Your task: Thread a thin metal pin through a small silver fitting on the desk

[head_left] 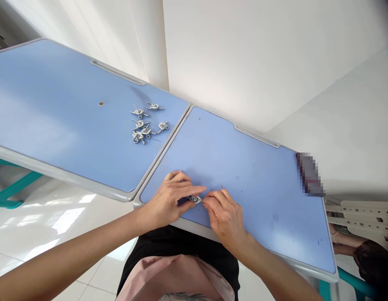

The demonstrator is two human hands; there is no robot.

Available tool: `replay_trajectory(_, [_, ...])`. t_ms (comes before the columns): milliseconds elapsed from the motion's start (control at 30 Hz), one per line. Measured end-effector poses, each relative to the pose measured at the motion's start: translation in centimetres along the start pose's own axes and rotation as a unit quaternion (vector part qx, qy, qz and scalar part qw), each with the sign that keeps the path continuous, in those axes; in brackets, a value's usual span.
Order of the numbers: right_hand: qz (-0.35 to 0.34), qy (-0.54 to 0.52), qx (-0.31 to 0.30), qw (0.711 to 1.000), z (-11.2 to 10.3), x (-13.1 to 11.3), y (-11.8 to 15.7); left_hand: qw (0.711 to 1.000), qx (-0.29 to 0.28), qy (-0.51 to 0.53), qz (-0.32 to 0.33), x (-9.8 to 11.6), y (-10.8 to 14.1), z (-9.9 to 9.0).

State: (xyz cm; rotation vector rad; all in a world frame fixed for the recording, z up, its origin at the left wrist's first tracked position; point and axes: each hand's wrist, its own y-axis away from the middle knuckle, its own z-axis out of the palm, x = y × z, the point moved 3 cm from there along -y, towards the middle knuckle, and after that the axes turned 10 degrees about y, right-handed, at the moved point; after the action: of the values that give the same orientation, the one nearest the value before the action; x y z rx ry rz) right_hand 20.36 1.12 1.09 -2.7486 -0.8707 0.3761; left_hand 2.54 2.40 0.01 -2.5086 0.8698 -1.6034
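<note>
A small stamped metal fitting (195, 199) is being pinched between both hands, close to the near rim of the right-hand blue desk (263, 196), with its round eyelet facing up. The left hand (168, 200) is being pressed to one side of it and the right hand (223, 219) to the other, the fingers of each being curled together and closed on the part. Whether anything is being bent or fitted cannot be told. As far as is shown, one piece is being handled while about six similar fittings (146, 131) are being left in a loose cluster on the neighbouring blue desk (55, 104), near the seam between the desks; whether those are finished or waiting cannot be told. Tiny bright specks (223, 187) are being shown on the desktop just beyond the hands. A pixelated object (309, 174) is being kept at the far right edge, and a second person's forearm (341, 238) is being seen well off, beside a pale perforated panel (363, 217). Nothing is being seen in the way of the hands.
</note>
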Motion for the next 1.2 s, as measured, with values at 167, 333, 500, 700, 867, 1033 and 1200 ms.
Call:
replay_trajectory(167, [-0.002,0.004,-0.002,1.000,-0.01,-0.01,0.00,1.000,0.008,-0.006,0.000,-0.21,0.26,0.16])
replay_trajectory(333, [0.002,-0.006,-0.003,1.000,-0.04,0.01,0.05,1.000,0.016,0.000,0.000,-0.17,0.28,0.27])
replay_trajectory(500, [-0.002,-0.004,0.000,1.000,-0.16,-0.12,0.02,1.000,0.012,-0.006,-0.002,-0.07,0.21,0.25])
replay_trajectory(700, [-0.004,0.003,0.001,1.000,-0.22,-0.16,-0.08,1.000,0.012,-0.011,0.002,-0.21,0.33,0.21])
replay_trajectory(867, [0.002,0.001,-0.005,1.000,-0.32,-0.20,0.01,1.000,0.013,-0.015,0.009,-0.27,0.43,0.20])
replay_trajectory(1033, [0.009,0.004,-0.006,1.000,-0.18,-0.23,0.15,1.000,0.011,-0.024,0.014,-0.12,0.39,0.16])
replay_trajectory(1200, [0.010,-0.002,-0.002,1.000,0.08,-0.26,0.34,0.999,0.012,-0.035,0.016,-0.10,0.39,0.24])
